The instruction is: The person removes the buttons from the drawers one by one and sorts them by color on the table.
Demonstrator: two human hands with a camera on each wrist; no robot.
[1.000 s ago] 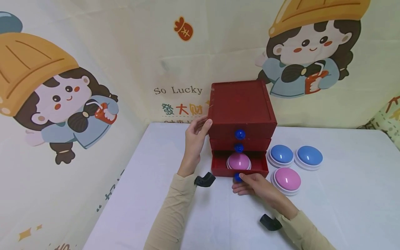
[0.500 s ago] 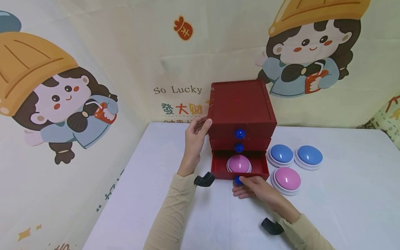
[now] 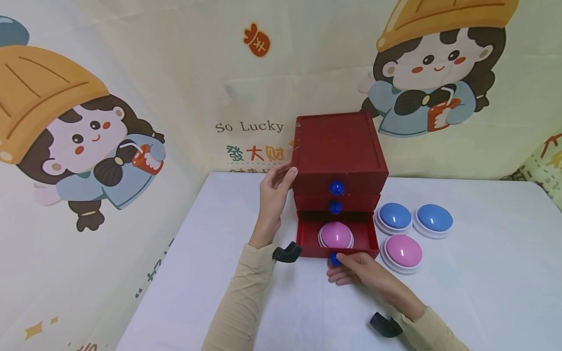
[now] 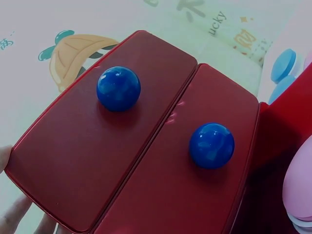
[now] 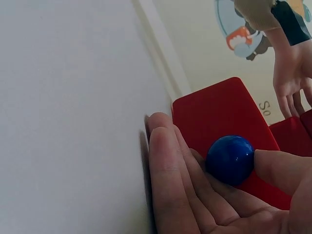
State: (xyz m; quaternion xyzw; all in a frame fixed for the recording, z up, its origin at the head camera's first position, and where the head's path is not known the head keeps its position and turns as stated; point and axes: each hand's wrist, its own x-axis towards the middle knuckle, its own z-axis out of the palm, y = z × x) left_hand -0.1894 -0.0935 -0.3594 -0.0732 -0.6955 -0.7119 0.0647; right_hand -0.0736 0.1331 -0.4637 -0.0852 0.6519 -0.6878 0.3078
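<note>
A dark red chest of drawers (image 3: pixel 340 144) stands on the table, its bottom drawer (image 3: pixel 303 251) pulled out. Inside that drawer sits a pink push light (image 3: pixel 336 235) with a white base. My right hand (image 3: pixel 366 270) pinches the drawer's blue knob (image 5: pixel 230 160) between thumb and forefinger, the other fingers stretched beneath it. At the chest's left side, my left hand (image 3: pixel 273 200) rests against the upper edge with its thumb near the front corner. The two upper drawers, each with a blue knob (image 4: pixel 118 88), are closed.
Right of the chest lie two blue push lights (image 3: pixel 395 216) and another pink push light (image 3: pixel 404 251), close to the drawer. A patterned cloth (image 3: pixel 246 97) hangs behind the white table (image 3: pixel 491 273).
The bottom drawer has slid further out toward me, drawn by my right hand at its knob, and more of the pink push light shows. My left hand stays in place.
</note>
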